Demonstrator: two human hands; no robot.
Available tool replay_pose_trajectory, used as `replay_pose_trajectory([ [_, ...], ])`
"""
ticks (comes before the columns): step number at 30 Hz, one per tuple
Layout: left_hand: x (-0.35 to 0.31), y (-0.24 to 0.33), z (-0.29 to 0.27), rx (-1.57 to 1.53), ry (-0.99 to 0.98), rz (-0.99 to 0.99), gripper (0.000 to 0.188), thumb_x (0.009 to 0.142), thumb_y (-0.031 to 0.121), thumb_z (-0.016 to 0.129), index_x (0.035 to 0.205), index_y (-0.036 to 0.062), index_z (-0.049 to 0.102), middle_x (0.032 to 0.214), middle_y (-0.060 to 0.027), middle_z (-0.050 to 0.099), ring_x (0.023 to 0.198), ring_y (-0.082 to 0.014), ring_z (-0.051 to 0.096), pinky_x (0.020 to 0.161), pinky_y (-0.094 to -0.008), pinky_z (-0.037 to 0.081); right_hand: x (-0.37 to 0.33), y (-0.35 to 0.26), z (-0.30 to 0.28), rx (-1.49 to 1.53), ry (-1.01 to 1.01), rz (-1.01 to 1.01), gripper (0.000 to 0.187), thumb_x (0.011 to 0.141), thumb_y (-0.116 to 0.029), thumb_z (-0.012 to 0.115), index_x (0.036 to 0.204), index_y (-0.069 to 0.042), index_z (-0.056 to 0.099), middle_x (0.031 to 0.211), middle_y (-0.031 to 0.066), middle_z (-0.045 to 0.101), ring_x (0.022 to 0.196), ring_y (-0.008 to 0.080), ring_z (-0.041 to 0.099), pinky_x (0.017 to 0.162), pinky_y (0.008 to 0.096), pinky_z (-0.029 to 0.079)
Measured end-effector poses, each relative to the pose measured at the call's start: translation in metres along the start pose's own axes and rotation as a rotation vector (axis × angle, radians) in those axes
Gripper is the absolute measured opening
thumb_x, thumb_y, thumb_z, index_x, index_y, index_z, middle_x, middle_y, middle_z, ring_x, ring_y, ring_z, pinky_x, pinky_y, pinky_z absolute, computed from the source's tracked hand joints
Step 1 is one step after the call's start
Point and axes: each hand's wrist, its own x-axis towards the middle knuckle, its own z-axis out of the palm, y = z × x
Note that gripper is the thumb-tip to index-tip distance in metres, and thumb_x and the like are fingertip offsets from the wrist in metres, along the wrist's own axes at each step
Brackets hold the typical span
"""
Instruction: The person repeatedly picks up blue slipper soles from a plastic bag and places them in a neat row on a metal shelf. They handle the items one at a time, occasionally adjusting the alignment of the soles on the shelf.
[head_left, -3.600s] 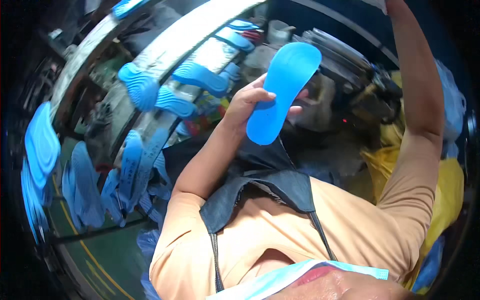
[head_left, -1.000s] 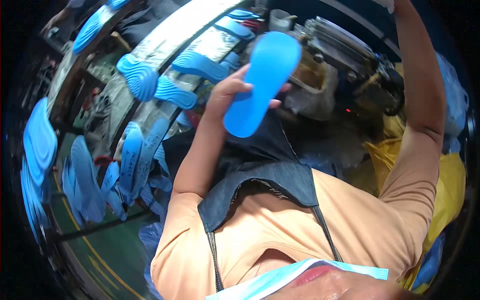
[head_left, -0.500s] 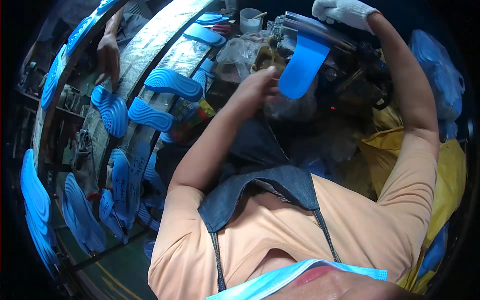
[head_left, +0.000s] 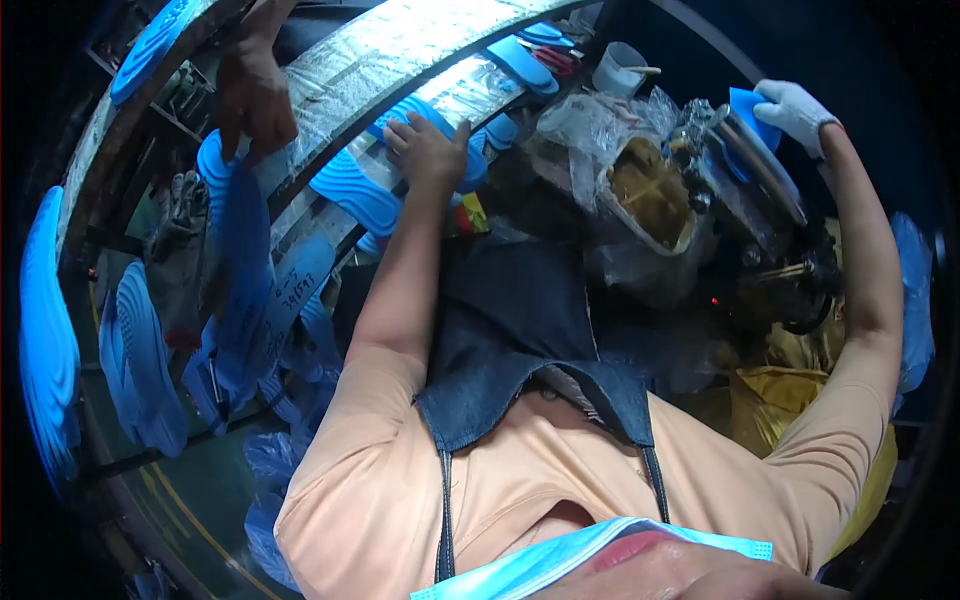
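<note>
My left hand (head_left: 432,158) reaches over the bench, bare, its fingers spread across a blue ridged insole (head_left: 470,174) and touching it. Another wavy-ridged insole (head_left: 352,195) lies just left of that hand. In a white knitted glove, my right hand (head_left: 796,116) is at the far side of a shiny metal roller (head_left: 762,160). Its fingers close on the edge of a flat blue insole (head_left: 750,106), partly hidden behind the roller. Left of the roller machine, a plastic-wrapped tub (head_left: 650,190) holds a brownish-yellow substance.
A co-worker's hand (head_left: 256,105) is at a blue insole (head_left: 236,180) across the bench strip (head_left: 335,75). Several insoles stand on the left rack. A white cup (head_left: 620,68) with a stick stands at the back. A yellow bag (head_left: 775,405) lies beside my right arm.
My left hand has moved left from beside the roller to an insole on the bench. The flat insole now shows on the roller's far side, at my gloved right hand. The view has shifted.
</note>
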Motion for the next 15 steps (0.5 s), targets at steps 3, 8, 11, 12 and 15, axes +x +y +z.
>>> replay_pose_trajectory([
  [3,-0.007,-0.007,0.014,-0.001,0.054,0.024,0.103,0.086,0.058,0.064,0.148,-0.0122,0.02,0.154,-0.038,0.012,0.147,-0.0495,0.004,0.116,-0.0604,0.019,0.046,-0.025,-0.042,-0.045,0.176,-0.2,0.022,0.087,-0.018,0.056,0.103,-0.003,0.059,0.084,0.0039,0.055,0.081,0.0151,0.055,0.078,0.0336,0.047],
  [8,-0.006,0.008,0.001,0.018,-0.049,-0.002,0.099,0.084,0.053,0.068,0.146,-0.0114,0.025,0.153,-0.0385,0.014,0.145,-0.0493,0.01,0.113,-0.0624,0.023,0.126,-0.099,-0.084,0.484,0.103,-0.147,0.032,0.092,-0.035,0.061,0.112,-0.011,0.069,0.101,0.0042,0.067,0.092,0.0164,0.061,0.081,0.0352,0.049],
  [11,-0.004,0.003,-0.005,-0.007,-0.071,-0.005,0.097,0.082,0.049,0.071,0.145,-0.0105,0.027,0.15,-0.0367,0.021,0.144,-0.0483,0.015,0.111,-0.0611,0.026,0.178,-0.16,-0.064,0.56,0.093,-0.111,0.037,0.091,-0.037,0.062,0.118,-0.012,0.068,0.107,0.0052,0.067,0.093,0.0197,0.061,0.081,0.0407,0.049],
  [12,-0.003,0.005,-0.008,-0.006,-0.1,-0.003,0.096,0.082,0.048,0.071,0.145,-0.0105,0.028,0.149,-0.0358,0.023,0.142,-0.0479,0.018,0.111,-0.0605,0.026,0.216,-0.161,-0.046,0.698,0.06,-0.112,0.041,0.094,-0.042,0.057,0.117,-0.01,0.066,0.109,0.0068,0.067,0.095,0.0193,0.062,0.083,0.0387,0.049],
  [15,-0.002,0.008,-0.017,0.007,-0.126,0.032,0.093,0.081,0.044,0.072,0.144,-0.0099,0.029,0.143,-0.0304,0.033,0.135,-0.0448,0.03,0.107,-0.0584,0.03,0.291,-0.162,0.011,0.919,0.077,-0.074,0.049,0.1,-0.048,0.047,0.122,-0.007,0.061,0.119,0.0108,0.065,0.103,0.0197,0.062,0.091,0.0364,0.048],
])
